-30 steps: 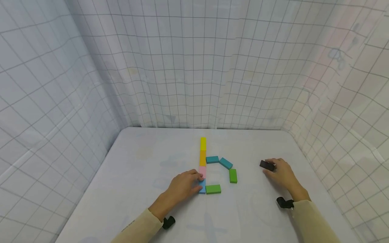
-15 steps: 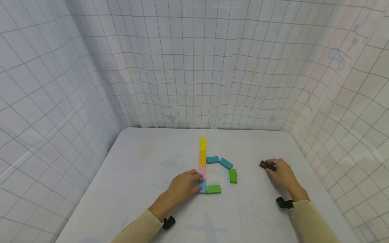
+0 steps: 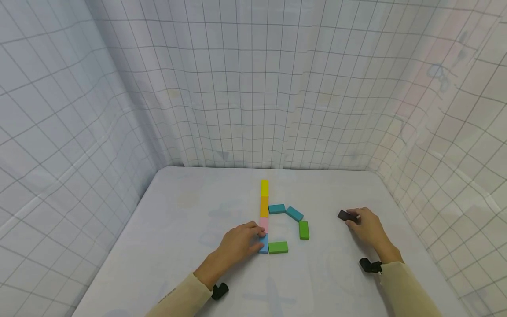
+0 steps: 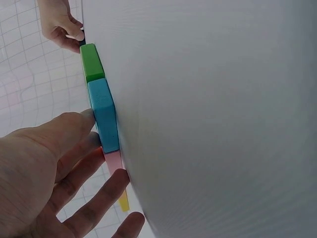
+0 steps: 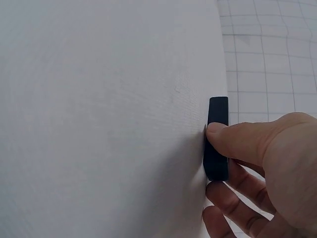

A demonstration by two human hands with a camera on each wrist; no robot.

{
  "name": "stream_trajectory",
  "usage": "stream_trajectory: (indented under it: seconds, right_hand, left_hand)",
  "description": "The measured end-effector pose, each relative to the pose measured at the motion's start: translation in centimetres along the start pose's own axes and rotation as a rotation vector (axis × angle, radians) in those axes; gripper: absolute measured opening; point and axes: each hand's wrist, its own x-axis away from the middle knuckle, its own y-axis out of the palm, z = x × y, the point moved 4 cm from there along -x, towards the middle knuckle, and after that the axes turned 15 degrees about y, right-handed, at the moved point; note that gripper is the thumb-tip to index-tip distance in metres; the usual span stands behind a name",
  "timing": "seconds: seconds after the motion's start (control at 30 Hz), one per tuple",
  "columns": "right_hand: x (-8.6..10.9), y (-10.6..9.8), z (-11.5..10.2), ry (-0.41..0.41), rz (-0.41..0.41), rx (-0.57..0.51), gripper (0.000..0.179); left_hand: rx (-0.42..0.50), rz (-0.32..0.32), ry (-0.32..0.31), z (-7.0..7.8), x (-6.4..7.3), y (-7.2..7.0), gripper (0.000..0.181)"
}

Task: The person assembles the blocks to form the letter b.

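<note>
My left hand (image 3: 238, 243) rests with thumb and fingertips on the blue block (image 3: 264, 247), one fingertip reaching the pink block (image 3: 263, 223). In the left wrist view its fingers are spread loosely over the blue block (image 4: 104, 116). Beyond the pink block, an orange block (image 3: 264, 207) and a yellow block (image 3: 265, 187) continue a straight line. A green block (image 3: 278, 247) lies against the blue one's right side. Off to the right, my right hand (image 3: 369, 225) pinches a black block (image 5: 218, 148) between thumb and fingers, low at the white tabletop.
Right of the line, two teal blocks (image 3: 277, 208) and another green block (image 3: 303, 230) form a curve. White grid-patterned curtains (image 3: 253, 88) enclose the white table (image 3: 190, 198) at the back and both sides. Dark wrist-worn devices (image 3: 370, 265) hang below both wrists.
My right thumb has drawn back slightly along the black block, which has shifted a little to the left. The left hand and the laid-out blocks have stayed put.
</note>
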Motion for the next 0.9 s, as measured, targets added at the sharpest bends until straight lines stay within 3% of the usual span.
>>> stream_trajectory:
  seconds: [0.9]
  right_hand:
    - [0.97, -0.16, -0.71, -0.013, 0.014, -0.016, 0.037]
  left_hand:
    - [0.003, 0.011, 0.014, 0.19, -0.05, -0.30, 0.027]
